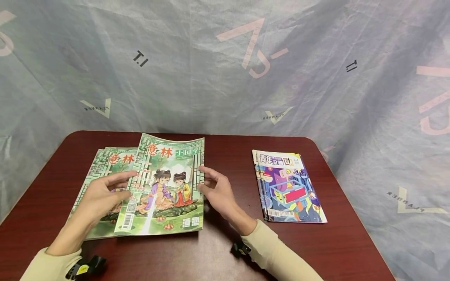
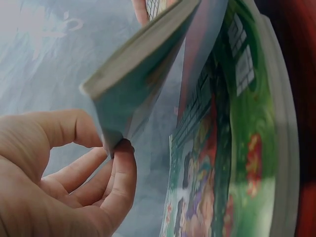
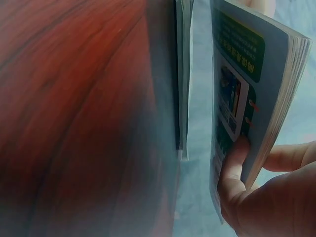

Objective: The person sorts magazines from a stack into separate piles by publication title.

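Both hands hold one green magazine [image 1: 168,187] with two cartoon children on its cover, raised above the table. My left hand [image 1: 100,195] pinches its left edge between thumb and fingers; in the left wrist view the fingers [image 2: 123,173] grip the spine side. My right hand [image 1: 223,195] holds the opposite edge, thumb and fingers on either face, as the right wrist view shows beside the page edges [image 3: 281,108]. Beneath and to the left lies a stack of like green magazines [image 1: 95,230], partly covered by the held magazine and my left hand.
To the right, a small stack of purple magazines [image 1: 291,187] lies on the dark red wooden table [image 1: 225,257]. A grey printed cloth [image 1: 211,70] hangs behind the table's far edge. Each wrist carries a small black camera [image 1: 240,249].
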### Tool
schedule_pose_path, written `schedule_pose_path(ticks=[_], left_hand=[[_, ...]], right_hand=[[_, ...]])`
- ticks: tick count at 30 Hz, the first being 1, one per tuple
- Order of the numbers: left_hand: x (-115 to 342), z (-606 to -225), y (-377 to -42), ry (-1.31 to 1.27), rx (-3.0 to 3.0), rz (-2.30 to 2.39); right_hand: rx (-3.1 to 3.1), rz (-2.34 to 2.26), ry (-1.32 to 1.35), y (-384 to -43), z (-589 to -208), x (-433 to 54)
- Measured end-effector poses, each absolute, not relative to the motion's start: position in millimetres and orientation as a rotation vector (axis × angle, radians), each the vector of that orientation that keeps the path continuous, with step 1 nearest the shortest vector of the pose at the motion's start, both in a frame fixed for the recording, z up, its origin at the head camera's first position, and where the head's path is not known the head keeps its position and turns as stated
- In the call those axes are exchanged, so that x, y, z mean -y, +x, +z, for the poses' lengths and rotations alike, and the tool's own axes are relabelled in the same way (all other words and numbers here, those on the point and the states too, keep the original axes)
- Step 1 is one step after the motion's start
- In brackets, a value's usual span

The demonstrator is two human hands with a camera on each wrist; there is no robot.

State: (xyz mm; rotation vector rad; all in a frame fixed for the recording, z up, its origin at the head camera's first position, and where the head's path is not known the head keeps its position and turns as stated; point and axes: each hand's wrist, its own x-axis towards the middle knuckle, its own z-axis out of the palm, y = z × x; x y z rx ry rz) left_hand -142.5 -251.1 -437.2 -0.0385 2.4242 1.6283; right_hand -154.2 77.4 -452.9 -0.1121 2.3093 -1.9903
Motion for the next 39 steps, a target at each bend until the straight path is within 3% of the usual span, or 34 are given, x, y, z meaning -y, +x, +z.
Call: schedule_pose_path(ticks=[19,39], left_hand=[[302,-452,-135,-0.139,-2.617,1.546],[320,-458,-138,-0.202,-2.67,1.384]], right_hand=[[-2.216,-1.976,-0.176,-157,-449,-29],[-1.96,-2.015,-0.201,-160,-458,-4]])
